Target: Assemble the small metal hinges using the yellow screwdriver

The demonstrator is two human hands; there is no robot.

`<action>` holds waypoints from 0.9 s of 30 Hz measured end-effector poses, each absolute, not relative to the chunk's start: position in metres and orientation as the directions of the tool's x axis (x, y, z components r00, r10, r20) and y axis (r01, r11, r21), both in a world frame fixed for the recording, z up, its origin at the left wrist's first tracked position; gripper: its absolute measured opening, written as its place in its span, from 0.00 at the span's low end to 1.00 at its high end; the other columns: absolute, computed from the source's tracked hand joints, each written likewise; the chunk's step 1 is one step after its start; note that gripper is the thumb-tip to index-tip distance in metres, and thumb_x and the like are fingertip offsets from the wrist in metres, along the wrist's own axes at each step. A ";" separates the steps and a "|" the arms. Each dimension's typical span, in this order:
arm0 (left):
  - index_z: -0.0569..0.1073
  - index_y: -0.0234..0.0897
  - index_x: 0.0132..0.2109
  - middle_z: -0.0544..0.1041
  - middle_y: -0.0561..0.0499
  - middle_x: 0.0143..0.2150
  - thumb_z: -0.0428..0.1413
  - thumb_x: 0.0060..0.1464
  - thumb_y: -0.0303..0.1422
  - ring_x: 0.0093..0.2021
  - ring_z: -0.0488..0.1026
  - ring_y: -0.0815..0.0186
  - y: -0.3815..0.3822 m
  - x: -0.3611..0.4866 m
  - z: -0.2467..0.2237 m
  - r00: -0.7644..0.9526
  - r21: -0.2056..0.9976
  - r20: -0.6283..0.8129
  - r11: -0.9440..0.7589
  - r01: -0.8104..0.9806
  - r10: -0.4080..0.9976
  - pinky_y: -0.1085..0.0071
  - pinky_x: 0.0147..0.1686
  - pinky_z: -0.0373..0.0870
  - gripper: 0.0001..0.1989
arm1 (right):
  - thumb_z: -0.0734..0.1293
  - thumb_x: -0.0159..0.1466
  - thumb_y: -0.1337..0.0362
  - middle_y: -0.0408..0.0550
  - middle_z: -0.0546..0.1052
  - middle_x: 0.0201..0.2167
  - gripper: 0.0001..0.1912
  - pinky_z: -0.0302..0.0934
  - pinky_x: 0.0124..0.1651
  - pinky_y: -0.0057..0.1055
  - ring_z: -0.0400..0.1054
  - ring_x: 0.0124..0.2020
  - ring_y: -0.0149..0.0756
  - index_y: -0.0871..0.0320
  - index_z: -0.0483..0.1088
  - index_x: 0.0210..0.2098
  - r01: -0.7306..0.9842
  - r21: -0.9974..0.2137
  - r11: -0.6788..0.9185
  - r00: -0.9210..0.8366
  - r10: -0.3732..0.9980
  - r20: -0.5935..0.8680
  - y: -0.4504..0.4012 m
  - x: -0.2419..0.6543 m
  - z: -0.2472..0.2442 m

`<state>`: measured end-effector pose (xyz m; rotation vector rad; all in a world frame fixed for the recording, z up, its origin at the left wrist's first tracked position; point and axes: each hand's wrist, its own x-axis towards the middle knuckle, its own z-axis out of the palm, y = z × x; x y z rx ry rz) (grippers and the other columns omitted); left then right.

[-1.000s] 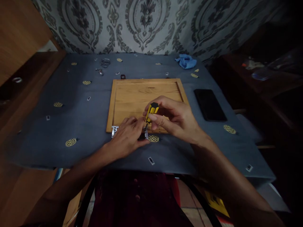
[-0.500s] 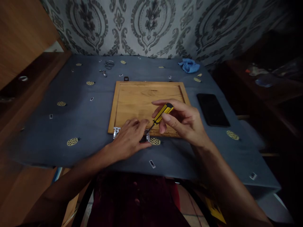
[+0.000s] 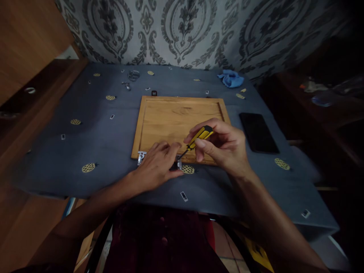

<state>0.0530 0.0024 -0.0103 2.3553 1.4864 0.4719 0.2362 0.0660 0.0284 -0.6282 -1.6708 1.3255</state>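
Note:
A wooden panel (image 3: 182, 117) with a raised frame lies on the blue patterned cloth. One metal hinge (image 3: 141, 157) sits at its near left corner. Another metal hinge (image 3: 179, 163) is at the near edge, partly hidden under my left hand (image 3: 159, 163), whose thumb and fingers press around it. In my right hand (image 3: 224, 146) is a yellow and black screwdriver (image 3: 200, 137), gripped between thumb and fingers. Its shaft slants down to the left, and the tip meets the hinge beside my left hand.
A black phone (image 3: 259, 132) lies right of the panel. Crumpled blue cloth (image 3: 231, 78) is at the back right. Small metal parts (image 3: 127, 86) and a coiled item (image 3: 133, 75) lie at the back left. Wooden furniture (image 3: 34, 45) borders the table's left side.
My right hand and the screwdriver handle have moved slightly right, and the handle leans lower. The whole view has shifted a little. My left hand keeps its place on the hinge.

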 end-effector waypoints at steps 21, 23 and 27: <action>0.60 0.38 0.60 0.78 0.43 0.50 0.65 0.58 0.40 0.56 0.73 0.47 0.003 0.052 -0.014 0.423 0.453 0.140 -0.438 0.776 0.895 0.50 0.54 0.70 0.30 | 0.76 0.62 0.56 0.44 0.80 0.32 0.12 0.68 0.22 0.25 0.69 0.17 0.24 0.58 0.78 0.39 -0.110 -0.949 0.297 -0.553 0.775 0.307 0.065 0.240 0.029; 0.60 0.39 0.60 0.78 0.44 0.51 0.65 0.58 0.40 0.57 0.73 0.48 0.003 0.052 -0.014 0.425 0.460 0.136 -0.437 0.773 0.895 0.50 0.55 0.70 0.29 | 0.78 0.59 0.56 0.42 0.79 0.28 0.13 0.67 0.21 0.24 0.68 0.17 0.24 0.58 0.77 0.34 -0.102 -0.948 0.303 -0.528 0.790 0.310 0.066 0.239 0.027; 0.62 0.38 0.57 0.78 0.44 0.50 0.66 0.58 0.40 0.57 0.73 0.48 0.003 0.053 -0.011 0.417 0.467 0.118 -0.421 0.778 0.901 0.51 0.55 0.70 0.28 | 0.78 0.58 0.53 0.38 0.75 0.22 0.16 0.65 0.20 0.24 0.68 0.17 0.25 0.57 0.74 0.31 -0.098 -0.943 0.317 -0.476 0.818 0.324 0.066 0.236 0.024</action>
